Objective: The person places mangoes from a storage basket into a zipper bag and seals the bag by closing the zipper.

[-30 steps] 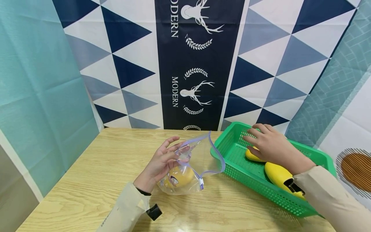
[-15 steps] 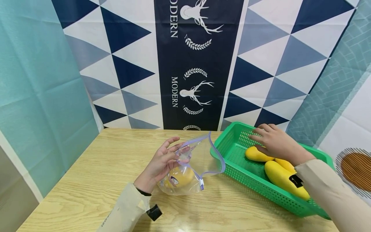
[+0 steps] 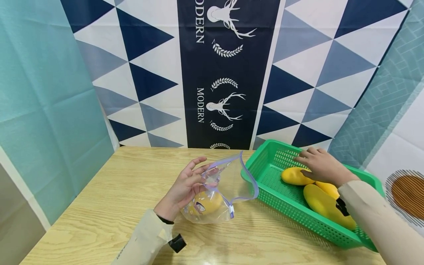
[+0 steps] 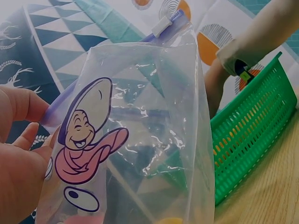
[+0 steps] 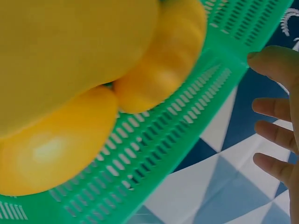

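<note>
While bag (image 3: 228,184) gapes rightward, large mango (image 3: 324,206) lies lengthwise in basket (image 3: 288,211).

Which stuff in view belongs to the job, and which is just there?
Likely part of the job:
- clear bag, held by the left hand
- yellow fruit in the bag
- green basket
- yellow fruit in the basket, near the right hand

Just there:
- table
- patterned cloth behind
- teal cloth at left
</note>
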{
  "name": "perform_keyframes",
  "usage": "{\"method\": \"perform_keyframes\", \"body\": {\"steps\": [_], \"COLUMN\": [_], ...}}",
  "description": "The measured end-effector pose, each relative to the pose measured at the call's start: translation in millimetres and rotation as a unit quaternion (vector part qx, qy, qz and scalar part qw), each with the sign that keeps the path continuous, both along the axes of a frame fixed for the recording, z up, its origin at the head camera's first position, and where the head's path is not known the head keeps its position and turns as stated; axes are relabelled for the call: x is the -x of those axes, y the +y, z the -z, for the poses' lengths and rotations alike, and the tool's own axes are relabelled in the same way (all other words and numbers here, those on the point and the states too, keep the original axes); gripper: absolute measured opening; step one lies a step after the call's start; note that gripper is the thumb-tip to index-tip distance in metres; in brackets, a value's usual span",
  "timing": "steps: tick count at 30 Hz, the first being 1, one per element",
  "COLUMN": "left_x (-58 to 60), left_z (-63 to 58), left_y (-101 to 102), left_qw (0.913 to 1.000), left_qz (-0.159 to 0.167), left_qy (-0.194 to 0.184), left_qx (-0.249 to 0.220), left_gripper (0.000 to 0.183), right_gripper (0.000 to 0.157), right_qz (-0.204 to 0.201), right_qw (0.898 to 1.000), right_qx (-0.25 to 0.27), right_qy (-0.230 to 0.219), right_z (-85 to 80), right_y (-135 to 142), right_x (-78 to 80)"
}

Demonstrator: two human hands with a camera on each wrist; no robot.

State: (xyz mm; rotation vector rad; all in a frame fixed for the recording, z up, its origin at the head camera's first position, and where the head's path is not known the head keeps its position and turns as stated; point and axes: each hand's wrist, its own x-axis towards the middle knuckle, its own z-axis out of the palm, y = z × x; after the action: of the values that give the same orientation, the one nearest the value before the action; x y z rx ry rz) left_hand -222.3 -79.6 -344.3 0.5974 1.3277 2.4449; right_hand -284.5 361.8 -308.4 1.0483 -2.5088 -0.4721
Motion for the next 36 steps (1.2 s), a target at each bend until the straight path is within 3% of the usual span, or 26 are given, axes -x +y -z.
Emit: {"method": "perform_keyframes", "body": {"steps": [17, 26, 36], "left_x": [-1.1, -1.2, -2.2], "left_z": [0.0, 1.2, 1.4], "left_y": [2.8, 2.9, 3.5], "left_qw": [1.0000, 0.9999, 0.9999], "left_qz": [0.007, 0.008, 0.010], "left_qy": [-0.002, -0.007, -0.002], "left_qx": [0.001, 0.006, 0.008], "left_gripper": [0.055, 0.055, 0.055], "right_gripper": [0.047, 0.043, 0.043], "right_qz": [0.100, 0.113, 0.173], "right_qw": [0.991, 0.986, 0.966], "right_qx": [-0.022, -0.037, -0.042], "right_qy": [-0.081, -0.119, -0.186], "right_z": [17.4, 19.8, 20.0], "right_y": [25.6, 25.0, 16.6], "right_x": [13.0, 17.2, 26.3]}}
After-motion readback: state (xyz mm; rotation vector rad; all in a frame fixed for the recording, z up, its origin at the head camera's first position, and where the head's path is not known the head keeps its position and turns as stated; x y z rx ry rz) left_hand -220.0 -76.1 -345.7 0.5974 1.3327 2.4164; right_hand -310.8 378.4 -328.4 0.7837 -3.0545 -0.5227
